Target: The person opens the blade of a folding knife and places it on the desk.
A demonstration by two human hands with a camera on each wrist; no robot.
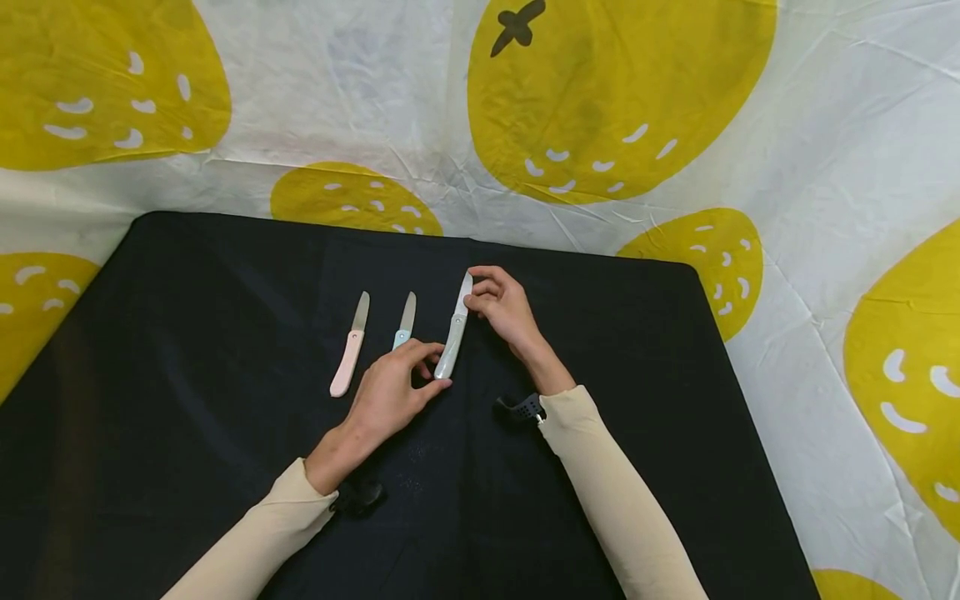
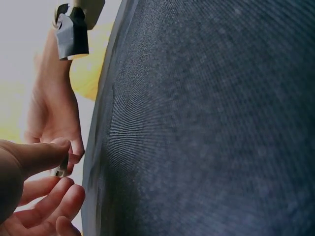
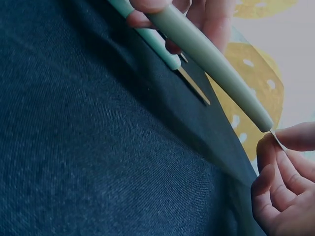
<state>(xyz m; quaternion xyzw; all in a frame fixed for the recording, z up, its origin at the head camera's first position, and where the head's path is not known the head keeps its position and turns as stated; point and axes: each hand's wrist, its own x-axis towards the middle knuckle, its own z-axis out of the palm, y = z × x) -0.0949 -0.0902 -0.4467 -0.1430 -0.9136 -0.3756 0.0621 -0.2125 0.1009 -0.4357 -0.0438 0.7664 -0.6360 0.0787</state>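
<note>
A small knife with a pale grey-green handle point(image 1: 450, 348) is held between both hands, its blade pointing away. My left hand point(image 1: 390, 385) pinches the butt of the handle between thumb and fingers; the left wrist view shows that end by the thumb point(image 2: 42, 156). Around the blade, the thumb and fingers of my right hand point(image 1: 504, 310) pinch, as the right wrist view shows at the blade point(image 3: 278, 141). A light blue knife point(image 1: 405, 321) lies left of it, its handle partly hidden behind my left hand. Farther left lies a pink-handled knife point(image 1: 348, 358).
A black cloth point(image 1: 225, 433) covers the table. Behind and to the right hangs a white sheet point(image 1: 360, 67) printed with yellow fruit shapes. Dark straps point(image 1: 522, 408) are on both wrists, by the cream sleeves.
</note>
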